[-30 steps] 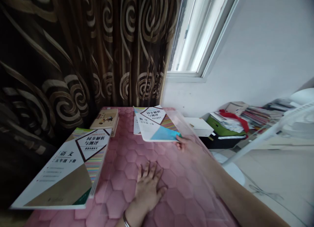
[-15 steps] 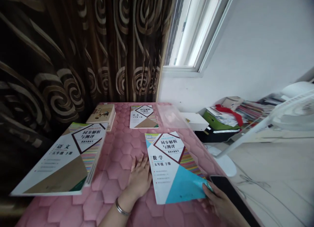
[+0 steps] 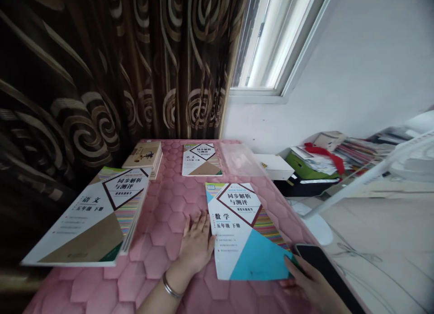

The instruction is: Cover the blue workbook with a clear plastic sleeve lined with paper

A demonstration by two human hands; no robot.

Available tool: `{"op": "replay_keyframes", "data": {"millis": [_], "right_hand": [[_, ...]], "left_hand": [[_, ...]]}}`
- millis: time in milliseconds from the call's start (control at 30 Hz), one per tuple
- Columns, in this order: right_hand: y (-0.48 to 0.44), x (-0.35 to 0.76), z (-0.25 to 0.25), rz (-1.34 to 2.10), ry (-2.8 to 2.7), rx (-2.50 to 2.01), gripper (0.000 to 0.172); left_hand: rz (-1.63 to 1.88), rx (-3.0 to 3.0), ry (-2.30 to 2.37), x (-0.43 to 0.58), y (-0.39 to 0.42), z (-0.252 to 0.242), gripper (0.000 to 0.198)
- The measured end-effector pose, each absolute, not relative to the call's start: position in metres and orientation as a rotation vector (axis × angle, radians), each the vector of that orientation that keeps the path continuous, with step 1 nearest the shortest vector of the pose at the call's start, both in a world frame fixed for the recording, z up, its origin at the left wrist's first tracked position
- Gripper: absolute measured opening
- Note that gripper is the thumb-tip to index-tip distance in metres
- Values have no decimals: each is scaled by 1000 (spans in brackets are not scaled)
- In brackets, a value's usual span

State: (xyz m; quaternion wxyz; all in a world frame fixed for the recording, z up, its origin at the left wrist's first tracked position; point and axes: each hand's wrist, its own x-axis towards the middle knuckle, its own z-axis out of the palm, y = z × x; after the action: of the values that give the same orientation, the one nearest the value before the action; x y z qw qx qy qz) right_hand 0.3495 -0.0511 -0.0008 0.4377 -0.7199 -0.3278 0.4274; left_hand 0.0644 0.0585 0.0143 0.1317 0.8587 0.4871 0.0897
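A white workbook with a blue triangle (image 3: 246,232) lies flat on the pink quilted table cover (image 3: 166,205), near the front. My right hand (image 3: 307,282) grips its lower right corner, thumb on top of the cover. My left hand (image 3: 195,245) lies flat and open on the pink cover, fingers spread, touching the workbook's left edge; a metal bangle sits on that wrist. A black phone (image 3: 322,271) lies right of the workbook, beside my right hand.
A stack of workbooks with a brown triangle (image 3: 90,223) sits at the left. A smaller workbook (image 3: 201,159), a thick book (image 3: 144,154) and a clear plastic sheet (image 3: 239,159) lie at the back. Dark patterned curtain behind; clutter and a white fan stand (image 3: 315,223) at right.
My right hand carried the blue workbook from the back of the table toward me and laid it flat beside my left hand. In the last half second it shifted only slightly.
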Motion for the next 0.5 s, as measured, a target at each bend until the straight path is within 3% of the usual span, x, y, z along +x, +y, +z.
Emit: {"op": "replay_keyframes", "data": {"millis": [133, 500], "right_hand": [[-27, 367, 16, 1004, -1041, -1867, 43], [-28, 368, -5, 997, -1051, -1767, 52]], "left_hand": [[254, 2530, 1436, 65, 59, 11, 60], [279, 2506, 1488, 69, 60, 7, 61]]}}
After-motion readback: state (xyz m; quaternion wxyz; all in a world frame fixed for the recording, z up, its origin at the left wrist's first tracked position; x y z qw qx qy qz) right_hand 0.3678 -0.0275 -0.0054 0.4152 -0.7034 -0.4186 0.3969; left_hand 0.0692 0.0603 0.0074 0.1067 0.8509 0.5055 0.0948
